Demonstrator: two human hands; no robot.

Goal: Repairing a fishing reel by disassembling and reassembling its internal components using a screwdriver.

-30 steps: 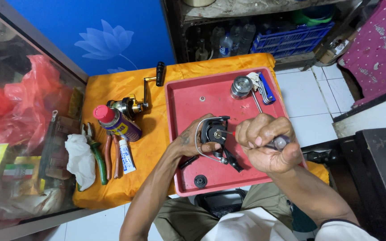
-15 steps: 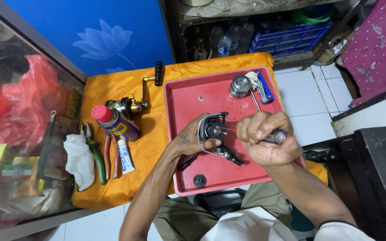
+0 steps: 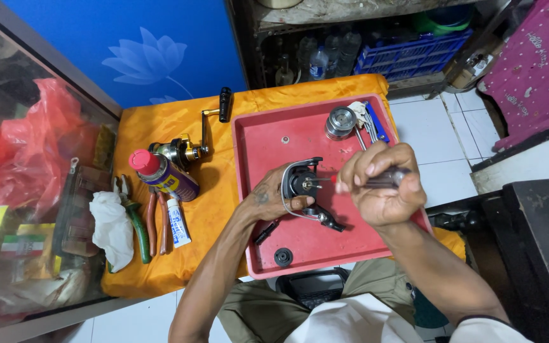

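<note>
A black spinning reel body (image 3: 305, 190) with a wire bail is gripped by the left hand (image 3: 268, 200) and held just above the red tray (image 3: 268, 143), near its middle. The right hand (image 3: 379, 184) is clenched around the dark handle of a screwdriver (image 3: 386, 179), whose thin shaft is directed at the centre of the reel body. Whether the tip is seated on a screw cannot be told.

A silver spool (image 3: 340, 122) is seen at the far edge of the tray, touching a small bundle of metal tools with a blue handle (image 3: 371, 121). A small black round cap (image 3: 283, 256) lies near the tray's near edge, and a tiny washer (image 3: 285, 140) lies on the bare tray further back.

The tray is set on a desk covered with an orange cloth (image 3: 160, 124). To the left of the tray, a second reel with a crank handle (image 3: 189, 147) is laid beside a spray can with a red cap (image 3: 163, 174). Near them, a small white tube (image 3: 177, 222), pliers with red and green grips (image 3: 147, 225) and a crumpled white rag (image 3: 110, 228) are placed.
</note>
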